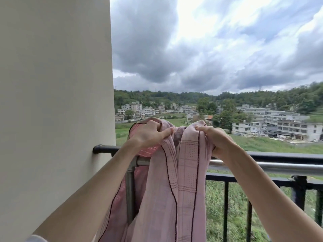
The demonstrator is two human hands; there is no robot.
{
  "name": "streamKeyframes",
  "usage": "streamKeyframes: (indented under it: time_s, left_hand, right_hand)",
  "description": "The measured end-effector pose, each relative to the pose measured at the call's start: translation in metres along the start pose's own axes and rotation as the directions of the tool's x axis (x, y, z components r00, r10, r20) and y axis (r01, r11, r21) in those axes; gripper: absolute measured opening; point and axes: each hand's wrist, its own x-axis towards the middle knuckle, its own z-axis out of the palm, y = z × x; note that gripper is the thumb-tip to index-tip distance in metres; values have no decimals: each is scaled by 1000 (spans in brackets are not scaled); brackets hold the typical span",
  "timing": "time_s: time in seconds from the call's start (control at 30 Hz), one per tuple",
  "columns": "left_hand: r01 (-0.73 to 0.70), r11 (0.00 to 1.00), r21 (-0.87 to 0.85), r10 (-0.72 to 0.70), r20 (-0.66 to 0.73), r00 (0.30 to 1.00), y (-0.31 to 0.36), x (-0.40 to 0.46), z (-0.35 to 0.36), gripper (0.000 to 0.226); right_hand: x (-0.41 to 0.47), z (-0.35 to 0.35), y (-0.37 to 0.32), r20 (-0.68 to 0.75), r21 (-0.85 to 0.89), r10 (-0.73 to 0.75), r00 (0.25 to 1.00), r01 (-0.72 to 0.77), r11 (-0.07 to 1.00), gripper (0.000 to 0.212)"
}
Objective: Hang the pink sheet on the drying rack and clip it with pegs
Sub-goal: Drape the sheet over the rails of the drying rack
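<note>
The pink sheet (174, 180), checked and with a dark hem, is bunched up and held above the silver top bar of the drying rack (262, 167). My left hand (148, 135) grips one bunch of the sheet's upper edge. A little to the right, my right hand (216, 140) grips another bunch. The cloth hangs down in long folds in front of the bar and the rack's grey upright post (130, 193). No pegs are in view.
A black balcony railing (288, 157) runs just behind the rack, fixed to a pale wall (56, 102) on the left. Its vertical bars (226, 206) stand below. Beyond are fields, buildings and a cloudy sky.
</note>
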Motion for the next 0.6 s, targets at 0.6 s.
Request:
streamKeyframes:
  time_s: [0.6]
  left_hand:
    - [99, 992, -80, -99, -3, 995, -76, -43, 4, 44]
  right_hand:
    - [-56, 63, 72, 59, -847, -746, 664, 429, 315, 39]
